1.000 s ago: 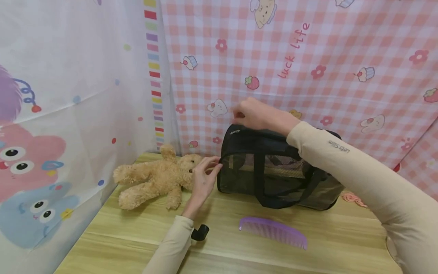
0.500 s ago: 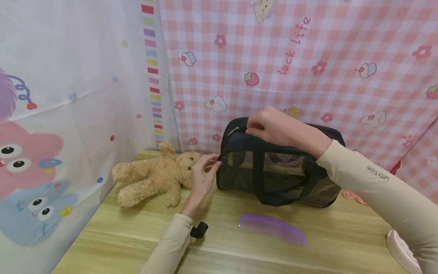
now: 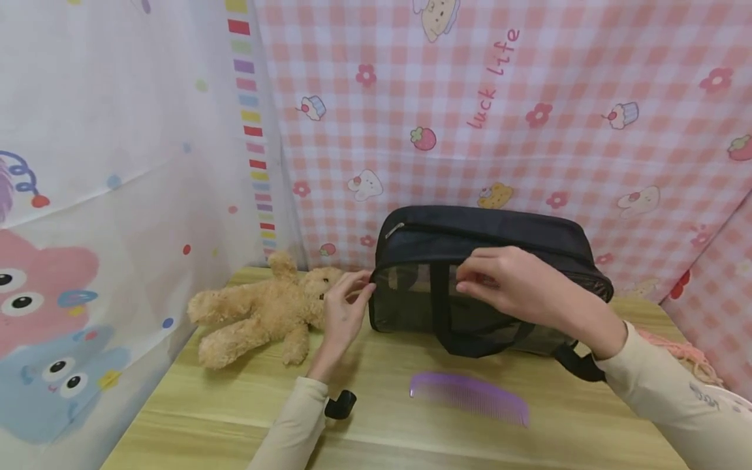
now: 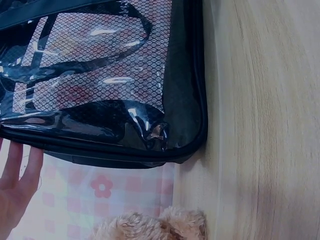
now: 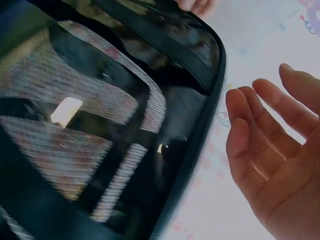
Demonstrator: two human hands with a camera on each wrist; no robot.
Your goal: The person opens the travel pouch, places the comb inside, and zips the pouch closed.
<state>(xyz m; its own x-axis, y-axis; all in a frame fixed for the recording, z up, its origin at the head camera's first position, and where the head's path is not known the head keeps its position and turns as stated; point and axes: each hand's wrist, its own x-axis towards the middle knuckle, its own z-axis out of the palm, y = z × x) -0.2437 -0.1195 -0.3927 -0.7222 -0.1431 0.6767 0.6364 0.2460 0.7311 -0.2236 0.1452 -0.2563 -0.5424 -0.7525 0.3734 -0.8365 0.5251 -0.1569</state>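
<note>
A black handbag (image 3: 405, 313) with see-through panels and dark handles (image 3: 444, 313) stands at the back of the table. A silver zip pull (image 3: 395, 230) lies at the left end of its top zip. My left hand (image 3: 345, 310) pinches the bag's left edge; in the left wrist view its fingers (image 4: 34, 162) reach the dark piping, tips partly hidden. My right hand (image 3: 517, 281) hovers before the bag's front, fingers loosely bent. The right wrist view shows nothing between those fingers (image 5: 237, 135). Left of the bag, a tan teddy bear (image 3: 276, 307) lies on its back.
A purple comb (image 3: 470, 395) lies on the wooden table (image 3: 376, 437) before the bag. Pink cord (image 3: 681, 356) and part of a pale round object (image 3: 731, 395) are at the right. Checked cloth (image 3: 446, 85) hangs close behind, and a printed white curtain stands at the left.
My right hand has left the zip's left end, passed right over the bag's top and come down before its front. My left hand has stayed at the left edge.
</note>
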